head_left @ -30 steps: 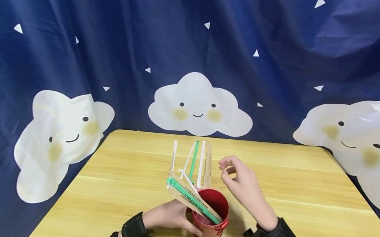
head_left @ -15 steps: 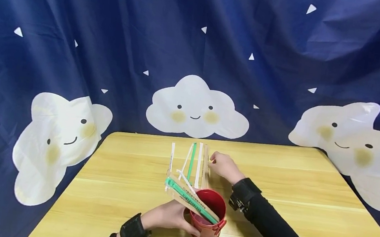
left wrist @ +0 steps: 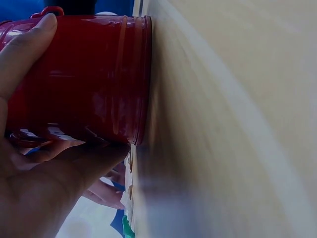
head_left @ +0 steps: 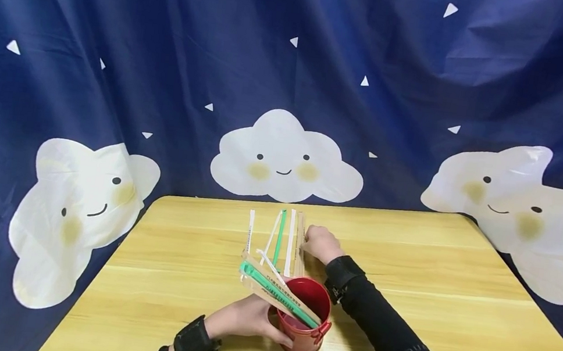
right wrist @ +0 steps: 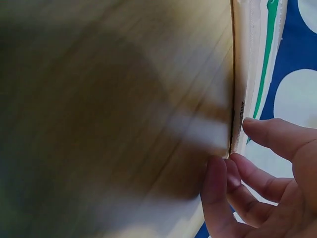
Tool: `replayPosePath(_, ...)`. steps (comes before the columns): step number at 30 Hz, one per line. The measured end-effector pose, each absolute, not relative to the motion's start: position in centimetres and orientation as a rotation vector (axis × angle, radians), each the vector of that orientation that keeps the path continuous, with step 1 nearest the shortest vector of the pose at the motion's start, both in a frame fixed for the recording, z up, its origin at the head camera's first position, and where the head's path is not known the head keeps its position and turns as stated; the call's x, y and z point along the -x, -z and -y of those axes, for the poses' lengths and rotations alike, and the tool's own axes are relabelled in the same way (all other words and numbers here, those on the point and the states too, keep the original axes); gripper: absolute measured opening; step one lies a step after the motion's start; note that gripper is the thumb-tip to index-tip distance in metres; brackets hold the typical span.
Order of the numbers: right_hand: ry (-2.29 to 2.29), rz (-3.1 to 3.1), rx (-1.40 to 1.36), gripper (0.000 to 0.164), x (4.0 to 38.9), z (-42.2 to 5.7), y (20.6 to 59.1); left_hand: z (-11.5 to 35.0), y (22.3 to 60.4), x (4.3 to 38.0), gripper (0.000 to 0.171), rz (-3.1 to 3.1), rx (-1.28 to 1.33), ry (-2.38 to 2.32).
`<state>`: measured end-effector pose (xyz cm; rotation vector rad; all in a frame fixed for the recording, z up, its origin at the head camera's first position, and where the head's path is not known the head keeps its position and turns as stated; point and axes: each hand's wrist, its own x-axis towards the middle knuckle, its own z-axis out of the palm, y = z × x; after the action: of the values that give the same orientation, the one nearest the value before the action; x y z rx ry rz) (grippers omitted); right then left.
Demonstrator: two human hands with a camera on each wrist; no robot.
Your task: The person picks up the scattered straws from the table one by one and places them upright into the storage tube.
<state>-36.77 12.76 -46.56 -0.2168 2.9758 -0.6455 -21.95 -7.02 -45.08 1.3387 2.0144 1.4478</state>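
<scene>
A small red bucket (head_left: 304, 342) stands upright near the front of the table, gripped by my left hand (head_left: 245, 316), its thumb on the near side. Leaning out of it to the left are several paper-wrapped straws, including a green one (head_left: 279, 297) and a thin white one (head_left: 267, 261). Farther back, my right hand (head_left: 323, 244) is at a brown paper-wrapped straw (head_left: 299, 248) lying on the table. The right wrist view shows thumb and curled fingers on either side of that straw (right wrist: 240, 74), pinching its edge. The left wrist view shows the bucket (left wrist: 84, 74) wall and base closely.
Left of the brown straw lie a wide white straw (head_left: 291, 241), a green straw (head_left: 280, 237) and thin white straws (head_left: 250, 230). The wooden table (head_left: 423, 269) ends at a dark blue curtain (head_left: 294, 72) with cloud faces.
My right hand has moved forward and left from above the table, down to the brown straw, and its fingers have closed in there. The left hand keeps hold of the bucket.
</scene>
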Motion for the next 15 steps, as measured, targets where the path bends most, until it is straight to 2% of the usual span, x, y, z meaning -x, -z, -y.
replayPosePath(15,0.619,-3.045,0.065,0.013,36.66,-12.13,46.57,6.89,45.50,22.09,0.083,-2.006,-1.357,-1.471)
